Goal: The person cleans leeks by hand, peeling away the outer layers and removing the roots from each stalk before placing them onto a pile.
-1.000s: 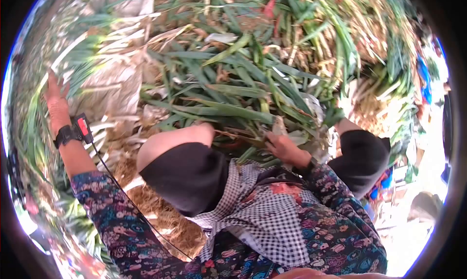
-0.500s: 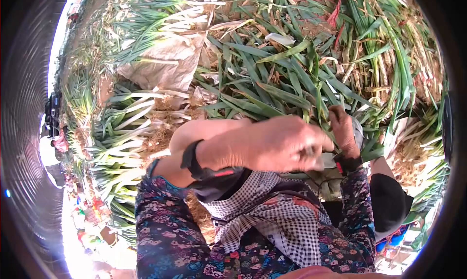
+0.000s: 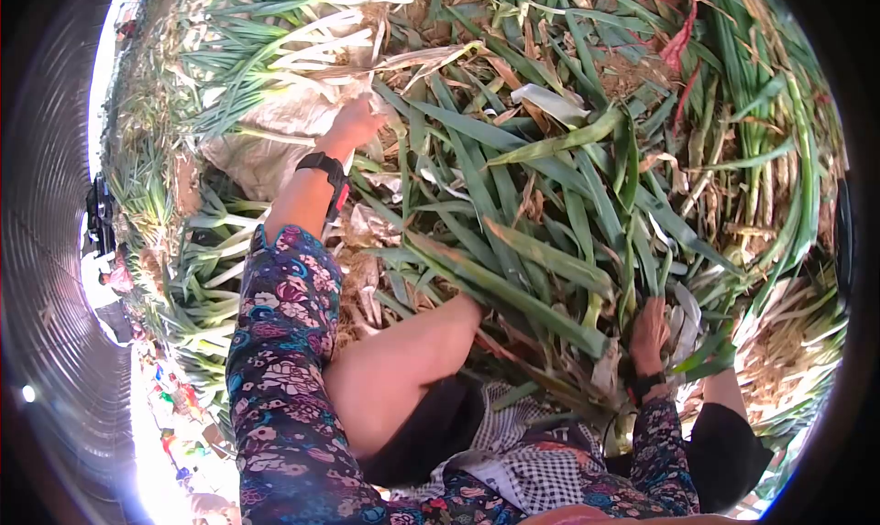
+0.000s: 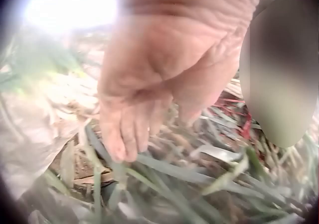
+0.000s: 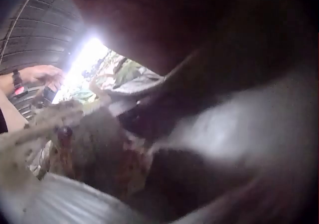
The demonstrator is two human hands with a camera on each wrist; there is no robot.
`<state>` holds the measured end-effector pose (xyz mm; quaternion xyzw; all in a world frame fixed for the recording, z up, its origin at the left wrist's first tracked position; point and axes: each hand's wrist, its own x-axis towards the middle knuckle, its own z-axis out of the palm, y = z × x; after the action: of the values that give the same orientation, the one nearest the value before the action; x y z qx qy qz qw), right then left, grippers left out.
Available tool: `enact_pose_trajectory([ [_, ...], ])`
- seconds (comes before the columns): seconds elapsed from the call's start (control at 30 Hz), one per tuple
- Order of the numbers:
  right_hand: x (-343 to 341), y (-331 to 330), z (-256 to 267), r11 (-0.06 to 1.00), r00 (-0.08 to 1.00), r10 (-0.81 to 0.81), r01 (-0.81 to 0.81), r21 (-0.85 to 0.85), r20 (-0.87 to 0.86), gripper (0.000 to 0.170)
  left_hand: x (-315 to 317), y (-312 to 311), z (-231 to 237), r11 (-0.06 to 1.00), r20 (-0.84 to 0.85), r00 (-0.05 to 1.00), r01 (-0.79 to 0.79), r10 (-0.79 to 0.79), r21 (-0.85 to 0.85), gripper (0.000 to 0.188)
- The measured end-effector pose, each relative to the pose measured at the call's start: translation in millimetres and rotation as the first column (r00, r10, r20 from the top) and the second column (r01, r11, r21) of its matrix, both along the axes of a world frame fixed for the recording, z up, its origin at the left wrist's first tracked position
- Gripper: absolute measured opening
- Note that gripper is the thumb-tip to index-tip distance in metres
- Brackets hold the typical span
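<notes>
My left hand (image 3: 356, 125) is stretched forward above the edge of a pale sack (image 3: 298, 113), with nothing held. The left wrist view shows the same hand (image 4: 154, 69) from its palm side, fingers extended loosely downward over scattered leaves (image 4: 174, 171). Long green leaves (image 3: 513, 236) lie heaped in front of the knees. At the right side of this heap, my right hand (image 3: 649, 335) is low among upright leaves, its fingertips partly hidden, so a grip cannot be made out. The right wrist view is dark and blurred, with pale dry leaf matter close to the lens.
White-stemmed leeks (image 3: 275, 39) lie on the sack, and more (image 3: 215, 296) line the left side. Roots and pale stalks (image 3: 788, 342) are piled at the right. Red strips (image 3: 680, 44) lie at the back right. A bare knee (image 3: 403, 369) stands between the arms.
My left hand swung from the far left across the lap near my right hand, then forward and left to the sack's edge. My right hand stays by the leaf heap. The head view has shifted.
</notes>
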<state>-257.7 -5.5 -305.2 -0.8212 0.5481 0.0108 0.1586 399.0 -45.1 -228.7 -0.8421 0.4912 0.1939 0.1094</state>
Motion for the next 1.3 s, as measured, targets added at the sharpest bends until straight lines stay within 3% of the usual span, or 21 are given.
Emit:
enact_pose_trajectory([
  [0.03, -1, -3, -7, 0.996, 0.998, -0.036, 0.04, 0.085, -0.047, 0.013, 11, -4, -15, 1.0, -0.008, 1.0, -0.007, 0.007, 0.01, 0.069],
  [0.1, 1, -6, -10, 0.98, 0.992, -0.064, 0.083, 0.18, -0.109, 0.013, 19, -16, -26, 0.952, -0.097, 0.967, -0.251, 0.237, -0.172, 0.081],
  [0.17, 1, -12, -6, 0.935, 0.986, -0.056, 0.107, 0.338, -0.156, 0.026, 34, -24, -52, 0.911, -0.124, 0.947, -0.32, 0.298, -0.261, 0.087],
  [0.23, 3, -13, -6, 0.965, 0.995, -0.038, 0.06, 0.257, -0.093, 0.026, 44, -28, -71, 0.745, -0.316, 0.82, -0.568, 0.476, -0.351, 0.09],
  [0.3, 18, -23, 7, 0.965, 1.0, -0.016, 0.018, 0.263, -0.009, 0.022, 46, -42, -85, 0.707, -0.319, 0.77, -0.636, 0.553, -0.31, 0.097],
  [0.37, 17, -30, 9, 0.967, 0.999, 0.01, -0.001, 0.255, -0.032, 0.025, 40, -63, -96, 0.619, -0.544, 0.561, -0.78, 0.624, -0.093, 0.105],
  [0.43, 12, -29, 5, 0.921, 0.996, -0.015, 0.05, 0.386, -0.093, 0.028, 39, -88, -128, 0.621, -0.634, 0.541, -0.775, 0.553, -0.12, 0.115],
  [0.57, 19, -30, 12, 0.918, 0.99, 0.011, 0.045, 0.394, -0.139, 0.032, -13, -138, -141, 0.751, -0.194, 0.768, -0.639, 0.611, -0.164, 0.115],
  [0.63, 17, -31, 12, 0.931, 0.993, 0.009, 0.034, 0.363, -0.117, 0.03, -24, -142, -143, 0.823, 0.017, 0.847, -0.511, 0.531, -0.246, 0.086],
  [0.67, 15, -31, 11, 0.918, 0.988, 0.017, 0.045, 0.394, -0.153, 0.029, -23, -142, -150, 0.826, 0.004, 0.852, -0.505, 0.523, -0.251, 0.086],
  [0.73, 13, -30, 8, 0.908, 0.983, 0.028, 0.05, 0.416, -0.18, 0.027, -19, -139, -157, 0.842, -0.21, 0.903, -0.427, 0.376, -0.33, 0.044],
  [0.83, 16, -33, 10, 0.9, 0.979, 0.052, 0.041, 0.435, -0.199, 0.025, -100, -144, -121, 0.836, -0.195, 0.964, -0.256, 0.182, -0.486, 0.02],
  [0.87, 16, -34, 11, 0.907, 0.983, 0.057, 0.022, 0.42, -0.174, 0.024, -128, -143, -118, 0.796, -0.518, 0.844, -0.406, 0.138, -0.449, 0.02],
  [0.93, 10, -32, 9, 0.901, 0.986, 0.063, 0.009, 0.434, -0.151, 0.025, -205, -131, -98, 0.915, -0.37, 0.925, -0.08, -0.079, -0.395, 0.016],
  [1.03, 12, -52, 32, 0.891, 0.992, 0.086, -0.034, 0.452, -0.096, 0.021, -310, -101, -81, 0.974, -0.71, 0.671, 0.195, -0.216, -0.112, 0.026],
  [1.07, 11, -62, 48, 0.851, 0.979, 0.19, -0.124, 0.509, -0.078, 0.017, -337, -94, -59, 0.964, -0.825, 0.545, 0.267, -0.149, 0.002, 0.026],
  [1.1, 13, -73, 66, 0.799, 0.956, 0.289, -0.211, 0.563, -0.052, 0.013, -375, -62, -98, 0.945, -0.936, 0.152, 0.137, -0.316, -0.297, 0.035],
  [1.13, 33, -97, 103, 0.824, 0.955, 0.29, -0.216, 0.523, -0.062, 0.012, -393, -46, -85, 0.936, -0.957, 0.048, 0.226, -0.287, -0.269, 0.034],
  [1.17, 47, -115, 122, 0.833, 0.957, 0.285, -0.215, 0.51, -0.062, 0.012, -402, -39, -61, 0.915, -0.971, 0.039, 0.345, -0.235, -0.208, 0.034],
  [1.23, 70, -146, 144, 0.934, 0.994, 0.043, -0.075, 0.35, 0.098, 0.013, -405, -40, -42, 0.842, -0.973, 0.081, 0.519, -0.217, -0.144, 0.034],
  [1.3, 86, -175, 155, 0.906, 0.925, -0.257, 0.13, 0.402, 0.281, 0.02, -379, -75, -27, 0.739, -0.942, 0.179, 0.666, -0.284, -0.097, 0.035],
])
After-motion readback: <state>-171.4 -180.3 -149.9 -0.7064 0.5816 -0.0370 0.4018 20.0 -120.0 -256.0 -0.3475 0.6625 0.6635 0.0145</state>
